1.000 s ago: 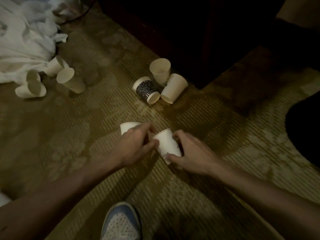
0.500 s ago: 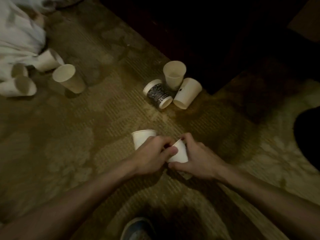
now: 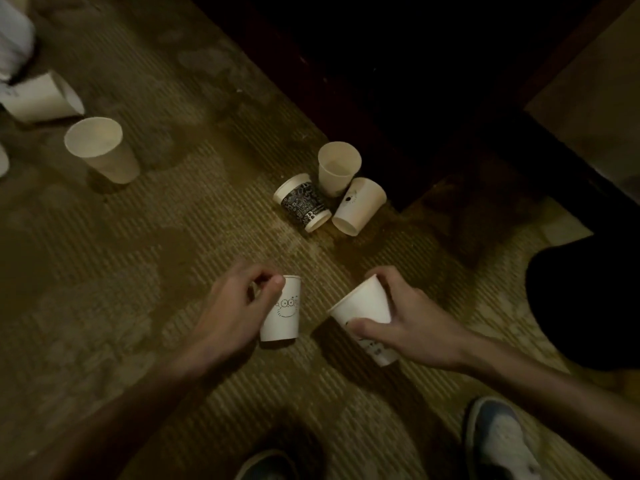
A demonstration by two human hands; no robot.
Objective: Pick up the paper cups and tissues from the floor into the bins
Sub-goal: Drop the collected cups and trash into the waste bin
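My left hand (image 3: 235, 313) grips a white paper cup with a drawn face (image 3: 282, 311), held upright just above the carpet. My right hand (image 3: 412, 323) holds a second white paper cup (image 3: 363, 306) tilted, its rim toward the left. Further off on the carpet lies a group of three cups: a black patterned cup (image 3: 303, 202) on its side, an upright white cup (image 3: 337, 168) and a tipped white cup (image 3: 358, 206). At the left stand another white cup (image 3: 100, 150) and a cup on its side (image 3: 38, 97). White tissue (image 3: 14, 36) shows at the top left corner.
Dark furniture (image 3: 415, 81) fills the top middle and right. A black shape (image 3: 585, 299) sits at the right edge. My shoes (image 3: 498, 441) are at the bottom. Patterned carpet (image 3: 173, 254) covers the floor. No bin is in view.
My hands were close together on the two cups; now they have drawn apart, each holding its own cup. The view has shifted, so the tissue pile slid off to the top left.
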